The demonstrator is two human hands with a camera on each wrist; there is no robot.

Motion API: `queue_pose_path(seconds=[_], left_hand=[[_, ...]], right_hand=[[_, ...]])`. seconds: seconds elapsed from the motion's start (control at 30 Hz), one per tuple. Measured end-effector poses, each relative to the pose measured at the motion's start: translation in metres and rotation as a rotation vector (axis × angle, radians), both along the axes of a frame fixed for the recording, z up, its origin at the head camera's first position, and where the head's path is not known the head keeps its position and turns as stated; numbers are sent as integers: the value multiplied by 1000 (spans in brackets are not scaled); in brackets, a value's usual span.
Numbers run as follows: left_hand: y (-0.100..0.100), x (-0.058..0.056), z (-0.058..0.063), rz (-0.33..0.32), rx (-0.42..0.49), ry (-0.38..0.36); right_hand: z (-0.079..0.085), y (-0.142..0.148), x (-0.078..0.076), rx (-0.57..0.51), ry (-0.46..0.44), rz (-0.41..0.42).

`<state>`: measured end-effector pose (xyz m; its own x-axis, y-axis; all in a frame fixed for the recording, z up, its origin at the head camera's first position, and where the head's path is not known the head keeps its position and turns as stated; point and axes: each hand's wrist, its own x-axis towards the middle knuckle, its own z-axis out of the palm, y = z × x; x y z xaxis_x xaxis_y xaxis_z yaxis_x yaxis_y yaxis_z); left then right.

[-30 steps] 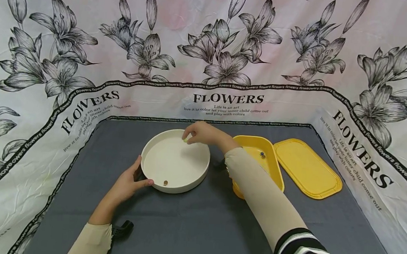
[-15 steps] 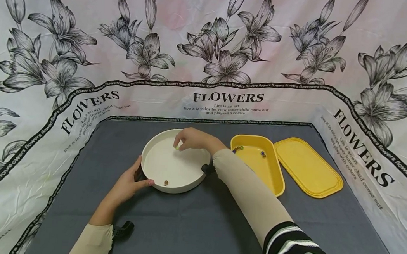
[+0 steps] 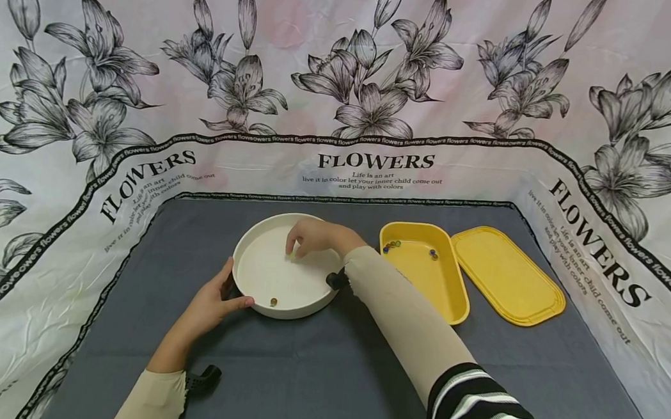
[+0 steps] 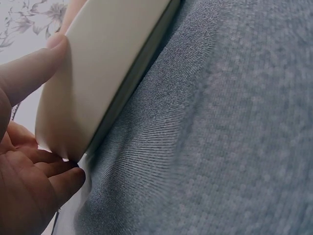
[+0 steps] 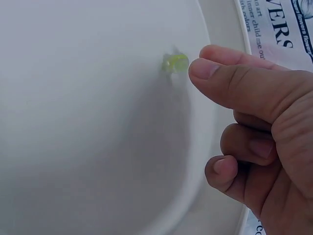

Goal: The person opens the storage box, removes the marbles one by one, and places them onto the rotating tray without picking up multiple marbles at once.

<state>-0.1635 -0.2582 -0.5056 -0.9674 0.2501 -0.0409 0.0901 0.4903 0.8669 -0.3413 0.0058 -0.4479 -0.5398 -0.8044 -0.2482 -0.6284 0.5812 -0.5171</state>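
A round white dish stands on the grey cloth. My left hand grips its near left side. In the left wrist view the thumb lies on the dish's wall while curled fingers reach its lower edge. My right hand is inside the dish, thumb and index fingertips pinching a yellow-green glass marble low over the dish floor. In the right wrist view the marble shows just beyond the thumb tip; the other fingers are curled in. A brown marble lies near the dish's front rim.
Right of the dish is a yellow plastic box with several marbles in it. Its yellow lid lies flat beside it. A printed flower cloth rises behind. The right forearm passes in front of the box.
My right hand has moved left and then lower into the dish with the yellow-green marble, uncovering more of the yellow box and its marbles. The left hand stays on the dish.
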Motion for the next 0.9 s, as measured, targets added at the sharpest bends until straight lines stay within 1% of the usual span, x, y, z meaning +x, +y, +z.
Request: queue_pose_path(seconds=[0.13,0.2,0.27,0.4,0.53,0.6,0.7,0.77,0.83,0.9], left_hand=[[0,0,1,2,2,-4],[1,0,1,2,1,-3],[1,0,1,1,4,-1],[1,0,1,3,6,4],[1,0,1,6,-4,10],[1,-1,1,8,-5,9],[3,0,2,11,-8,8],[3,1,3,14,-11,5],[3,1,4,17,-16,5],[3,1,4,18,-18,4]], right_hand=[[2,2,0,10,8,-5],[7,6,1,5,20,-9],[16,13,3,-10,33,-19],[39,33,11,-51,57,-55],[63,59,22,-83,96,-100],[71,75,25,-91,121,-127],[77,99,27,-112,145,-163],[77,115,27,-118,158,-186],[77,130,27,-118,151,-210],[76,145,29,-104,142,-250]])
